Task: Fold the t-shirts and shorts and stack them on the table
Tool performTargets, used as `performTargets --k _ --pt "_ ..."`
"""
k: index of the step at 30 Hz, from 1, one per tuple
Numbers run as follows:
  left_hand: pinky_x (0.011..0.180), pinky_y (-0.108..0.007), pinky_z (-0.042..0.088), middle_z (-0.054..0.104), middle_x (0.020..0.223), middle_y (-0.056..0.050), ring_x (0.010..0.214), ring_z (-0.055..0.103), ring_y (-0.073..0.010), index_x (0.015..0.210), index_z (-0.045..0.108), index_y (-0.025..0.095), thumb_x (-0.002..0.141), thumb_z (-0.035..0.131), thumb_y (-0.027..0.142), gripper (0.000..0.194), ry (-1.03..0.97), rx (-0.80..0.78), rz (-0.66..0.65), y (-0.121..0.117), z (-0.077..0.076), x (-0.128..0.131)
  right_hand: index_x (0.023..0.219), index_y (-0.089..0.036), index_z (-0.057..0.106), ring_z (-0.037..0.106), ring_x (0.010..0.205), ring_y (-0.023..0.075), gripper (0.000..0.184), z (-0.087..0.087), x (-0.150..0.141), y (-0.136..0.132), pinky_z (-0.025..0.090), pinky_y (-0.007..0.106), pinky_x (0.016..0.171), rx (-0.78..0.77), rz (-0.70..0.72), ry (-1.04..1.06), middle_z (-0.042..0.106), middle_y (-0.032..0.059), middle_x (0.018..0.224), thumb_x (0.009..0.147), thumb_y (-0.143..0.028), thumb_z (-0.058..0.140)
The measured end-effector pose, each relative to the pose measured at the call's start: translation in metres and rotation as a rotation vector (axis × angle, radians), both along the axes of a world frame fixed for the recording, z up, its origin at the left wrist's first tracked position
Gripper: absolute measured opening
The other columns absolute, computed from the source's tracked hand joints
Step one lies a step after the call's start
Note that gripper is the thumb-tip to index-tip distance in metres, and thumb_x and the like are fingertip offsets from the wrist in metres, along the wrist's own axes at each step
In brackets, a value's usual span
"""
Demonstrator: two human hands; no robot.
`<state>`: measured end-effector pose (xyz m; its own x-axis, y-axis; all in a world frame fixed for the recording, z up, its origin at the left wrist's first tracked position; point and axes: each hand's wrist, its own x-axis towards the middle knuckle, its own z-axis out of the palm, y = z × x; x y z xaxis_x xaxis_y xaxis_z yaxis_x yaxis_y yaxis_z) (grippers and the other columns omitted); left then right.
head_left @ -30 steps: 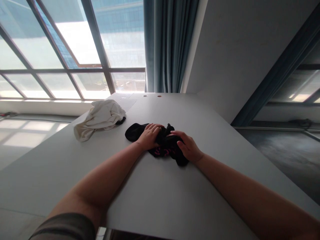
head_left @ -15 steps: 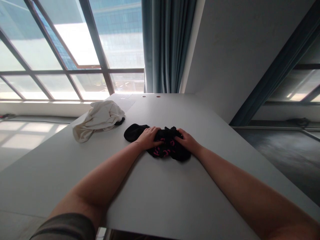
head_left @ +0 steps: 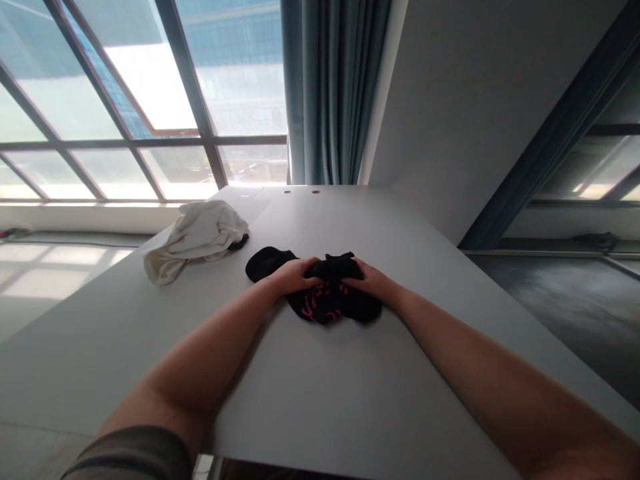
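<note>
A bunched black cloth item with pink marks like lettering lies on the white table. I cannot make out its exact kind. My left hand grips its left part, thumb on the near side and fingers over the far side. From the right, my right hand pinches the fabric in the same way. A raised fold of black cloth shows between the two hands. Beyond my left wrist, a rounded black flap of fabric sticks out to the left. Most of my fingertips are hidden behind the cloth.
A crumpled off-white cloth with a dark bit at its right end rests near the table's left edge. Two small round holes are at the far end. Behind stand a blue curtain, a window and a grey wall.
The cloth between my hands has been gathered into a fold, and more of the pink marks shows at the near left. My hands have shifted only slightly.
</note>
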<state>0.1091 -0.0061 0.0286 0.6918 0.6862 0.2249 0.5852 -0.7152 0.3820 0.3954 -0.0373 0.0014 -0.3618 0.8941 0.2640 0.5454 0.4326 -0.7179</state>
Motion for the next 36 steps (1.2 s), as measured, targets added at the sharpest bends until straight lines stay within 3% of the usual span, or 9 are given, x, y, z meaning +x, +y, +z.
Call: performTargets --k 5,12,15,21,26,30,33,36 --pt "0.074 -0.034 0.054 0.078 0.094 -0.006 0.086 0.074 -0.0276 0.127 0.065 0.022 0.088 0.069 0.053 0.049 0.084 0.049 0.072 -0.006 0.003 0.002 0.144 -0.025 0.058 0.065 0.122 0.0320 0.087 0.004 0.021 0.004 0.054 0.048 0.107 -0.068 0.162 -0.165 0.068 0.0104 0.134 0.065 -0.041 0.093" --pt "0.075 -0.036 0.051 0.079 0.093 -0.009 0.086 0.076 -0.0308 0.125 0.064 0.021 0.090 0.069 0.056 0.050 0.237 0.294 0.123 -0.012 0.005 0.005 0.144 -0.027 0.057 0.064 0.123 0.0308 0.089 0.008 0.015 0.000 0.052 0.047 0.109 0.053 0.114 -0.200 0.067 0.0086 0.134 0.062 -0.034 0.093" --pt "0.071 -0.036 0.050 0.079 0.093 -0.010 0.084 0.076 -0.0306 0.123 0.063 0.020 0.093 0.067 0.051 0.043 0.305 0.359 0.120 -0.019 0.012 0.007 0.144 -0.027 0.054 0.070 0.109 0.0264 0.082 0.010 0.013 -0.002 0.055 0.042 0.099 0.040 0.062 -0.165 0.072 0.0050 0.121 0.069 -0.035 0.087" --pt "0.068 -0.036 0.048 0.078 0.093 -0.010 0.083 0.075 -0.0295 0.112 0.064 0.019 0.095 0.064 0.027 0.018 0.398 0.454 0.079 -0.044 0.031 0.026 0.130 -0.025 0.061 0.072 0.091 0.0217 0.051 0.008 0.020 -0.003 0.056 0.033 0.086 0.119 0.025 -0.130 0.076 0.0033 0.106 0.081 -0.029 0.072" --pt "0.061 -0.032 0.045 0.077 0.087 -0.010 0.075 0.075 -0.0266 0.116 0.062 0.019 0.098 0.056 0.019 0.018 0.461 0.409 0.047 -0.077 0.043 0.050 0.130 -0.024 0.062 0.067 0.110 0.0255 0.045 0.008 0.034 0.002 0.053 0.039 0.098 0.356 -0.040 -0.152 0.070 0.0096 0.123 0.086 -0.015 0.060" --pt "0.054 -0.031 0.043 0.075 0.077 -0.009 0.072 0.075 -0.0277 0.116 0.063 0.018 0.100 0.057 0.025 0.018 0.548 0.303 -0.057 -0.104 0.050 0.064 0.126 -0.022 0.068 0.064 0.102 0.0281 0.037 0.006 0.054 0.012 0.053 0.046 0.099 0.454 -0.197 -0.214 0.068 0.0118 0.111 0.090 -0.022 0.059" --pt "0.055 -0.032 0.046 0.075 0.077 -0.009 0.075 0.075 -0.0287 0.110 0.067 0.019 0.096 0.063 0.026 0.016 0.583 0.208 -0.156 -0.119 0.051 0.070 0.120 -0.020 0.072 0.064 0.099 0.0267 0.038 0.002 0.069 0.018 0.055 0.045 0.095 0.337 -0.197 -0.192 0.067 0.0112 0.111 0.084 -0.029 0.069" --pt "0.059 -0.033 0.049 0.075 0.079 -0.010 0.077 0.075 -0.0287 0.107 0.070 0.020 0.093 0.069 0.035 0.020 0.573 0.123 -0.221 -0.127 0.049 0.074 0.120 -0.018 0.073 0.068 0.092 0.0246 0.046 0.004 0.080 0.019 0.057 0.042 0.089 0.012 -0.081 -0.124 0.072 0.0096 0.108 0.078 -0.037 0.075"
